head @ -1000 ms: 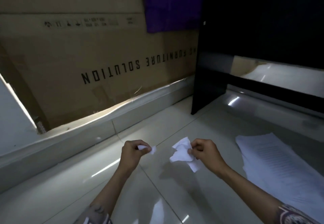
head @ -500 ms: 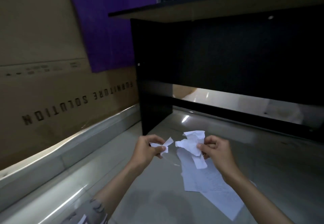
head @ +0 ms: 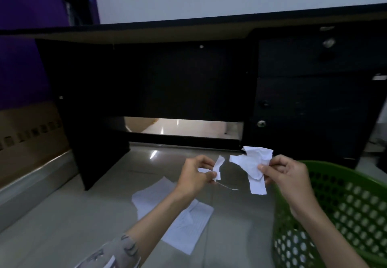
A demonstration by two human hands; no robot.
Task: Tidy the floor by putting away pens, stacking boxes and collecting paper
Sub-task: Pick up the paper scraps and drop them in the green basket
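Observation:
My left hand (head: 193, 175) pinches a small torn scrap of white paper (head: 218, 166) above the tiled floor. My right hand (head: 287, 174) grips a larger crumpled piece of white paper (head: 252, 164), held just left of a green perforated basket (head: 343, 209). The two hands are level and apart, with a gap between the scraps. Beneath my left forearm, printed white sheets (head: 184, 225) lie on the floor, partly hidden by the arm.
A black desk (head: 188, 75) stands right ahead, its drawer unit (head: 314, 100) on the right. A large cardboard box (head: 29, 133) leans against the purple wall at the left, behind a low grey ledge (head: 31, 179).
My view has swung right and up, from the cardboard box to the desk front. Both hands kept their paper pieces, and the green basket has come into view at the right.

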